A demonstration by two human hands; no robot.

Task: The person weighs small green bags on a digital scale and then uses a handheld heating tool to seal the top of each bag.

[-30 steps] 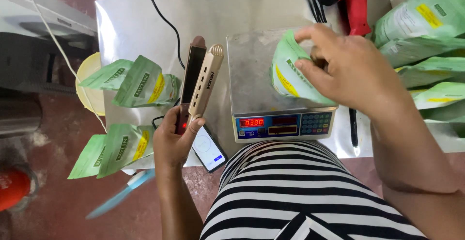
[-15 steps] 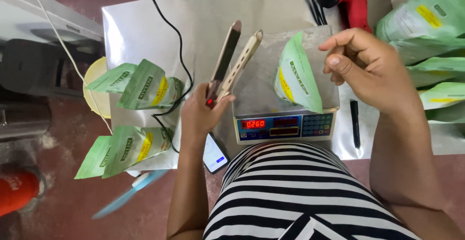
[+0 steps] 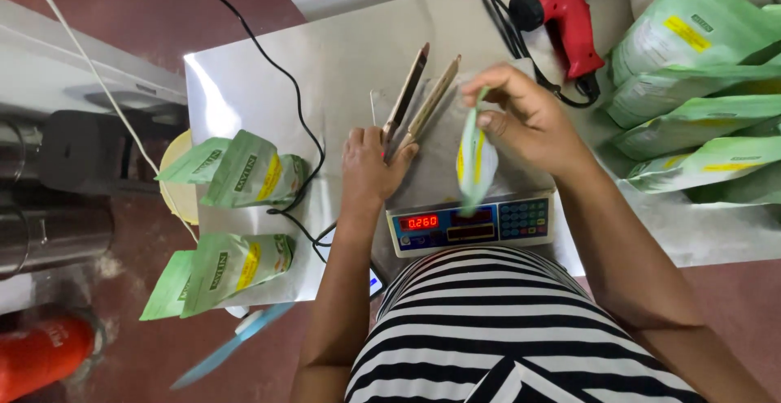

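Green pouch (image 3: 472, 155) stands on the weighing scale (image 3: 470, 222), pinched at its top by my right hand (image 3: 525, 118); my left hand (image 3: 370, 167) grips the open-bladed flat-iron sealer (image 3: 419, 98) (I'd square the pouch mouth between the plates).

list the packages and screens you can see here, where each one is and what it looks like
Green pouch: pinched at the top by the right hand, over the scale, flat, green with a yellow patch.
Scale screen: front of the scale, blue panel, red lit digits, keypad beside it.
Two pouches: table's left part, green, yellow labels.
Two more pouches: table's front left corner, same colours.
Pile of pouches: right side, pale green, lying flat.
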